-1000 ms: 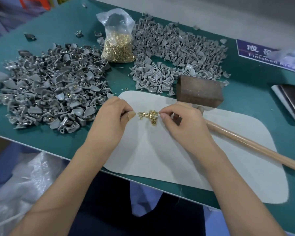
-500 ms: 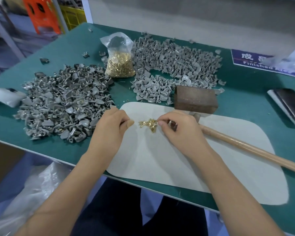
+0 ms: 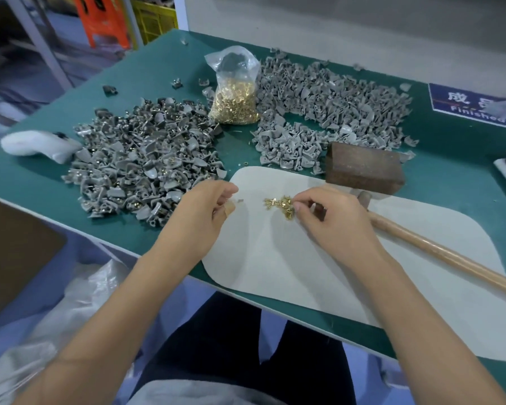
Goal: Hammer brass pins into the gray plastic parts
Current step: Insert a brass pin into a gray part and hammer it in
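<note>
Head view, left hand: the left hand (image 3: 200, 216) hovers over the left edge of the white mat (image 3: 348, 273), fingers curled, thumb and forefinger pinching a small gray part (image 3: 240, 200) that barely shows.
Head view, right hand: the right hand (image 3: 330, 222) rests on the mat, fingers curled, its fingertips (image 3: 297, 206) touching the loose pins (image 3: 281, 204); whether it pinches one I cannot tell.
Loose pins: a small brass heap on the mat, between the two hands, at 9 o'clock from the right hand.
Bag of pins: a clear plastic bag (image 3: 235, 92) of brass pins stands at 12 o'clock from the hands, between the two gray piles.
Left pile: a heap of darker gray parts (image 3: 138, 159) with brass glints, at 10 o'clock from the left hand.
Right pile: a heap of lighter gray parts (image 3: 327, 112) at 12 to 1 o'clock from the right hand.
Mallet: a mallet (image 3: 362, 168) lies at 2 o'clock from the right hand, dark head at the mat's far edge, wooden handle running toward 4 o'clock across the mat.
Table: a green table (image 3: 158, 68) carries it all.
Sign: a blue sign (image 3: 468, 105) lies at the far right.
Cloth: a white bundle (image 3: 35, 144) lies at 9 o'clock from the left pile.
</note>
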### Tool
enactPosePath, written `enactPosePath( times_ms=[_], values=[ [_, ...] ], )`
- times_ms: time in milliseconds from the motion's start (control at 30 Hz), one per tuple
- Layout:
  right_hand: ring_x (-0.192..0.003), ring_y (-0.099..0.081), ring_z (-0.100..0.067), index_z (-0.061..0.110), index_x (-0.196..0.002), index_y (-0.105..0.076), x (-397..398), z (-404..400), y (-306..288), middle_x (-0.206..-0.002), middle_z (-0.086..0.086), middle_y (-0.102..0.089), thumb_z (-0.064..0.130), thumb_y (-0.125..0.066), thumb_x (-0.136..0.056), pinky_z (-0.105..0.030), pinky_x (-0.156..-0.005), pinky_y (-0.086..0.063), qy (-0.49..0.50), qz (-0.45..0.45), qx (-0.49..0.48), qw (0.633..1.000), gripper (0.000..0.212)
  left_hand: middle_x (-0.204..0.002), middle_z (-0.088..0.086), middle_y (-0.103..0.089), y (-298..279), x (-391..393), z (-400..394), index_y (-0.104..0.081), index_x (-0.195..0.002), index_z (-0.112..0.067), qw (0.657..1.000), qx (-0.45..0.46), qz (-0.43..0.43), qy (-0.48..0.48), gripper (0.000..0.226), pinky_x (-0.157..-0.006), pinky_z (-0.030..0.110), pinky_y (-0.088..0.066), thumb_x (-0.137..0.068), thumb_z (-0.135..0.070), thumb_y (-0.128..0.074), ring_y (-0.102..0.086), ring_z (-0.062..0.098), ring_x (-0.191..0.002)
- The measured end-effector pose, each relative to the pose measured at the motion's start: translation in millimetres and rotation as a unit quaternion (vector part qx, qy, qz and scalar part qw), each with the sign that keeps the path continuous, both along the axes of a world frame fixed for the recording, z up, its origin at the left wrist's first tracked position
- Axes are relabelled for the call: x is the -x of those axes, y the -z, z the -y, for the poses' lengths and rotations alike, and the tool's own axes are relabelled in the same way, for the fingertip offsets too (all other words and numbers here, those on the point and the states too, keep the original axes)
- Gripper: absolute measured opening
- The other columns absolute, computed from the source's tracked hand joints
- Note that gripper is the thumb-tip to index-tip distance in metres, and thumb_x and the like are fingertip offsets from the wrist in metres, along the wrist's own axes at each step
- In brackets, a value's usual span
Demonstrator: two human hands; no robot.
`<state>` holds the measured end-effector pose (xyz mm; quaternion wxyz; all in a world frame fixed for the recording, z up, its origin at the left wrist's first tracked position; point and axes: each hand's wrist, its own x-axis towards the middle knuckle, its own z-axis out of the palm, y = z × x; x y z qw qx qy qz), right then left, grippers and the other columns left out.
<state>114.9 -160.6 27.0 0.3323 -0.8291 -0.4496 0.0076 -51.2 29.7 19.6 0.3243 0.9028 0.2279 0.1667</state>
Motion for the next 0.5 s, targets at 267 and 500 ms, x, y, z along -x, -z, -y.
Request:
enactPosePath(
  times_ms=[267, 500],
  values=[
    [-0.087, -0.063, -0.017, 0.021, -0.096, -0.077, 4.9, -13.5, 4.1, -0.089, 0.007, -0.071, 0.016, -0.070, -0.095, -0.044, -0.082, -0.053, -0.029, 0.021, -0.009, 0.999, 0.009, -0.096, 0.001, -0.062, -8.9, -13.6, -9.3, -0.072, -0.105, -0.013, 0.997, -0.057, -0.041, 0.021, 0.011, -0.085, 0.038, -0.046, -0.100, -0.018, -0.064, -0.056, 0.021, -0.094],
    [-0.084, -0.064, -0.011, 0.016, -0.098, -0.078, 2.5, -13.7, 5.8, -0.091, 0.008, -0.072, 0.011, -0.071, -0.094, -0.027, -0.077, -0.050, -0.019, -0.011, -0.089, 0.996, 0.009, -0.105, 0.000, -0.058, -6.4, -27.1, -4.5, -0.066, -0.107, -0.016, 0.994, -0.074, -0.074, 0.015, 0.015, -0.086, 0.040, -0.045, -0.104, -0.024, -0.054, -0.054, 0.020, -0.100]
  ],
)
